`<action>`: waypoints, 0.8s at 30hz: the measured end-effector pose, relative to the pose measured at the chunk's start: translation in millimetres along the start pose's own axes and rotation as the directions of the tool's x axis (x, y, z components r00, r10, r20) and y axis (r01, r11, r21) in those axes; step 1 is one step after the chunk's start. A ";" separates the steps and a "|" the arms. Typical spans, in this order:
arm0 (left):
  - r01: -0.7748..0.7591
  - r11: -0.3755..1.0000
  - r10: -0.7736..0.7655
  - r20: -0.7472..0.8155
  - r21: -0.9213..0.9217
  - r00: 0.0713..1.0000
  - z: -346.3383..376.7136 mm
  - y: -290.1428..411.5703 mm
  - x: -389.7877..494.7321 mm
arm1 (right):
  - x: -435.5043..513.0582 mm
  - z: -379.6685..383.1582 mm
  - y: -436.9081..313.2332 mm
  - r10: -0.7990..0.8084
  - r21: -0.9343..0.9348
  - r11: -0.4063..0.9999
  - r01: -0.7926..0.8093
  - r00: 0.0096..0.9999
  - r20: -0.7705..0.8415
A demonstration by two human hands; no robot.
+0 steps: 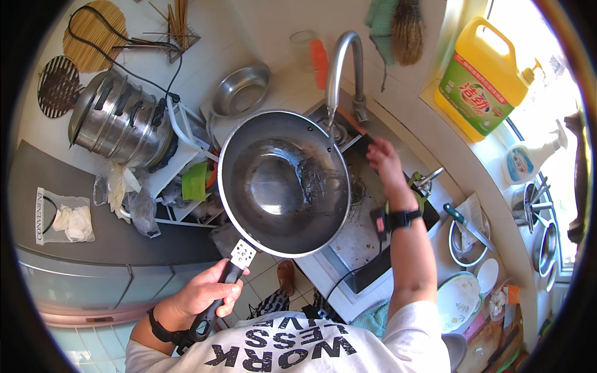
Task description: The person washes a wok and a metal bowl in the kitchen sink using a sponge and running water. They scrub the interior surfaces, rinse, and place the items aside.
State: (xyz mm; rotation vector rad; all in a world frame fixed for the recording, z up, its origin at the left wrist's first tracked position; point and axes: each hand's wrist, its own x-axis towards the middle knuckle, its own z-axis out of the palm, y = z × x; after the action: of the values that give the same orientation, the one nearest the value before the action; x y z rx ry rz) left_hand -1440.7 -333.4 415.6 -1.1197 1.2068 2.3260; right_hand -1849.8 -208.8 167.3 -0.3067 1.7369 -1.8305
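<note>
My left hand [215, 288] grips the black handle [205, 321] of a large wok [275, 191], near the wok's metal handle bracket [243, 252]. The wok is held over the left part of a stainless sink [343, 261], and a little water lies in it. From a curved metal faucet [333, 77], a stream of water runs down at the wok's far right rim. My right hand [388, 163] is above the sink, right of the wok and apart from it. Its fingers are slightly spread and somewhat blurred, with nothing seen between them.
A metal basin [241, 93] rests behind the wok, and a stacked steamer [123, 119] stands at the left. A yellow detergent jug [482, 84] and a spray bottle [527, 158] occupy the windowsill. At right, a green-handled knife [471, 228] lies across a metal bowl [454, 252].
</note>
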 end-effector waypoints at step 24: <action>0.139 0.990 -0.094 0.618 -0.025 0.781 -123.5 -10.6 43.1 | -349.4 149.9 30.8 0.269 0.142 0.957 -0.253 0.957 -0.107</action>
State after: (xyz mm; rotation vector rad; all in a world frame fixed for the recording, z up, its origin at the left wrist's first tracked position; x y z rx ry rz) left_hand -1400.5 -428.5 334.5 -0.3556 0.7815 2.3605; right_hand -1481.2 -137.8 235.0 0.0896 1.6445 -1.7850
